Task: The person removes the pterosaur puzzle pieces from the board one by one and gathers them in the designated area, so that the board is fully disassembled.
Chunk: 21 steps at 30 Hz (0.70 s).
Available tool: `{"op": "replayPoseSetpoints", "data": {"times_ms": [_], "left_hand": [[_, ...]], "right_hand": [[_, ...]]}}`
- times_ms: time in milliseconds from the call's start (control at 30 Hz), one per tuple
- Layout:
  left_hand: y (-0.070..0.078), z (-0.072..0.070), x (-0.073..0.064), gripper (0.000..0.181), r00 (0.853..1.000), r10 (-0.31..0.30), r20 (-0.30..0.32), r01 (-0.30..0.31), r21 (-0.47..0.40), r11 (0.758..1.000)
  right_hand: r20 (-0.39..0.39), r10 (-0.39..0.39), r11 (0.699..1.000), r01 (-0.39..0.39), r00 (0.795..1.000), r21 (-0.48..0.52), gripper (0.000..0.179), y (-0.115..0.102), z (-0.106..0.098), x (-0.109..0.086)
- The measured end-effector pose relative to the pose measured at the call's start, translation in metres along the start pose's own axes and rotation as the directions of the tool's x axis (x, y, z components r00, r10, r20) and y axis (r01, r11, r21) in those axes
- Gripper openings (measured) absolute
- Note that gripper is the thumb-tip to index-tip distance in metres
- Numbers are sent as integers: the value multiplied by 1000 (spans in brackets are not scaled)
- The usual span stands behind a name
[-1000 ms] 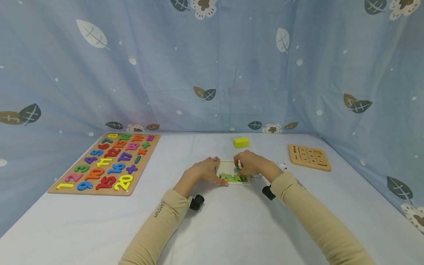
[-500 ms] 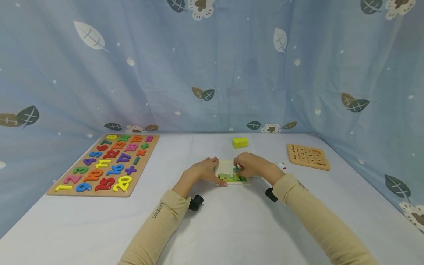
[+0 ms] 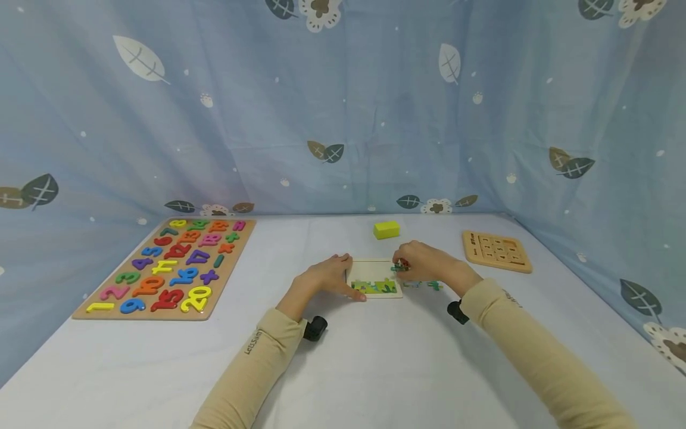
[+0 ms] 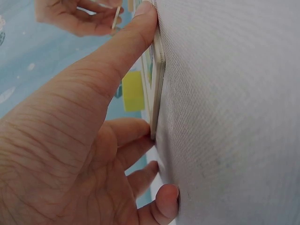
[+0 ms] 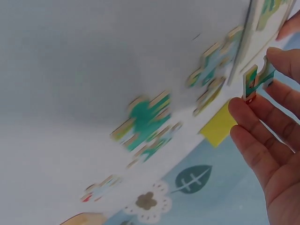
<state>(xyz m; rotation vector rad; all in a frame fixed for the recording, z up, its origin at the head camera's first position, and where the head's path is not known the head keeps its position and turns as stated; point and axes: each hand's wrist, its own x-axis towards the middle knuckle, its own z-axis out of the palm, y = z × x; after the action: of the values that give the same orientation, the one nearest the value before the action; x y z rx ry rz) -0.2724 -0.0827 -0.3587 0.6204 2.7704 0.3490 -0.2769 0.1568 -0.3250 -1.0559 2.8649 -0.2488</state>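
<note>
A shallow picture-puzzle board (image 3: 373,270) lies on the white table, with a row of green and yellow pieces fitted along its near edge. My left hand (image 3: 326,278) holds the board's left side, thumb at the near edge and fingertips at the far corner. Between thumb and fingers, my right hand (image 3: 426,262) pinches a jigsaw piece (image 5: 251,83) patterned in green, pale blue and reddish orange. That piece is tilted and raised over the board's right edge in the head view. Several loose jigsaw pieces (image 5: 146,119) lie to the right of the board, partly hidden by my right hand in the head view.
Beyond the board sits a yellow block (image 3: 386,230). A large wooden number board (image 3: 223,277) with coloured digits lies at left, and a small wooden number tray (image 3: 482,258) at back right. A blue patterned curtain (image 3: 370,119) closes off the far side.
My right hand has lifted the jigsaw piece from low over the board's middle and moved it right, to the board's right edge. The left hand stays on the board.
</note>
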Motion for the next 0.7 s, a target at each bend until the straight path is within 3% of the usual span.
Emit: {"op": "replayPoseSetpoints", "data": {"times_ms": [233, 700], "left_hand": [[1, 0, 0, 103, 1000, 4, -8, -4, -3, 1000], [0, 0, -2, 102, 1000, 9, -11, -9, -3, 1000]], "right_hand": [[-7, 31, 999, -32, 999, -7, 25, 17, -2, -16], [-36, 5, 1000, -5, 999, 9, 22, 45, -4, -47]]}}
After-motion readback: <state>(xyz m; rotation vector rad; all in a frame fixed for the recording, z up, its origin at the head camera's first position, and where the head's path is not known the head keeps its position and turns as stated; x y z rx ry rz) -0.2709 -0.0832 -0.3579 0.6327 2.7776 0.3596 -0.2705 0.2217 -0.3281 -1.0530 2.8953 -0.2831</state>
